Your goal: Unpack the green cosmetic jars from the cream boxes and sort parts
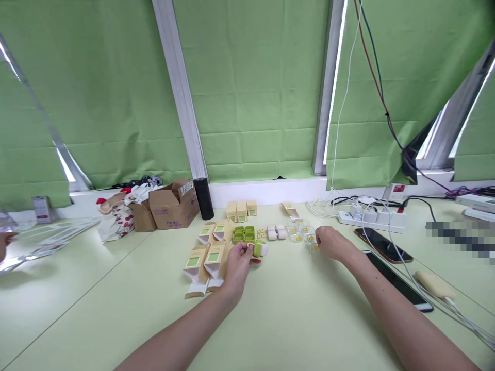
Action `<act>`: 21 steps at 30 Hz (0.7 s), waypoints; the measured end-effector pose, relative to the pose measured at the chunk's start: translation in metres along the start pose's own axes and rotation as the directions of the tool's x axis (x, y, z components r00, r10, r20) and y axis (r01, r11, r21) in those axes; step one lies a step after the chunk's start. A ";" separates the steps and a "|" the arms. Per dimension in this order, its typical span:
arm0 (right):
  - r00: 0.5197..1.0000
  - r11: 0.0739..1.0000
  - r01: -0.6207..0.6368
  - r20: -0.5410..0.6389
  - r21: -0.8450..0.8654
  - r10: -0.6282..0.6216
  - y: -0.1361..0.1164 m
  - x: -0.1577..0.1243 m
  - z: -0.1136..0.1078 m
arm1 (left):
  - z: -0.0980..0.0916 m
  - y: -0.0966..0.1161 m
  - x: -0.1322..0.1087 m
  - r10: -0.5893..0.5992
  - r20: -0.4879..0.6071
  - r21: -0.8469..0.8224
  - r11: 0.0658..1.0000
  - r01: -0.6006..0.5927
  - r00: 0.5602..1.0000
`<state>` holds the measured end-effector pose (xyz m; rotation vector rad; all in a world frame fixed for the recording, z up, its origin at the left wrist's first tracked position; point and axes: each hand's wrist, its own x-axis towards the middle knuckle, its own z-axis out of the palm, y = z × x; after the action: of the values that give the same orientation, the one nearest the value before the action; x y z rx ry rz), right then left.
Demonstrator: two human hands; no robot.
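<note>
My left hand (pixel 237 265) is closed on a small green-and-white case (pixel 260 249) with a yellow loop at its side. At the group of clear plastic cups with yellow dots (pixel 297 238), my right hand (pixel 331 243) has its fingers bent down around one; whether it grips the cup is partly hidden. Left of the cups lie several white rounded blocks (pixel 272 235), small yellow pieces (pixel 261 233) and green square holders (pixel 238 237). Open beige cartons with green labels (pixel 195 260) lie beside my left hand.
Closed beige cartons (pixel 242 210) stand at the back, with a flattened one (pixel 291 211) to their right. A cardboard box (pixel 174 206) and black cylinder (pixel 203 198) stand back left. Phones (pixel 398 281), cables and a power strip (pixel 373 220) lie right. Another person's hand (pixel 4 242) shows far left.
</note>
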<state>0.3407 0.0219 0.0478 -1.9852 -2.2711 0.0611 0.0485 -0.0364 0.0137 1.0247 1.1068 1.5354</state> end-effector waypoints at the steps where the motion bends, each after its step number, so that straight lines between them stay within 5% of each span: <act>1: 1.000 1.000 -0.004 0.005 -0.002 0.004 0.000 -0.001 0.000 | 0.000 0.000 0.000 -0.003 0.006 0.001 1.000 0.003 1.000; 14: 0.999 0.998 -0.044 -0.021 -0.033 0.044 -0.008 -0.006 -0.012 | 0.001 0.002 -0.004 0.013 0.021 -0.041 0.999 -0.012 1.000; 18: 0.967 0.998 0.060 -0.248 0.028 -0.051 -0.026 -0.012 -0.014 | -0.001 0.000 -0.002 -0.034 0.051 -0.102 0.994 0.039 0.998; 21: 0.875 0.955 0.283 -0.432 0.086 -0.220 -0.047 -0.020 -0.003 | -0.001 0.000 0.000 -0.098 0.072 -0.153 0.982 0.108 0.993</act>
<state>0.2978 -0.0048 0.0550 -1.4426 -2.1440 -0.1985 0.0474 -0.0362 0.0131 0.8898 0.9640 1.4715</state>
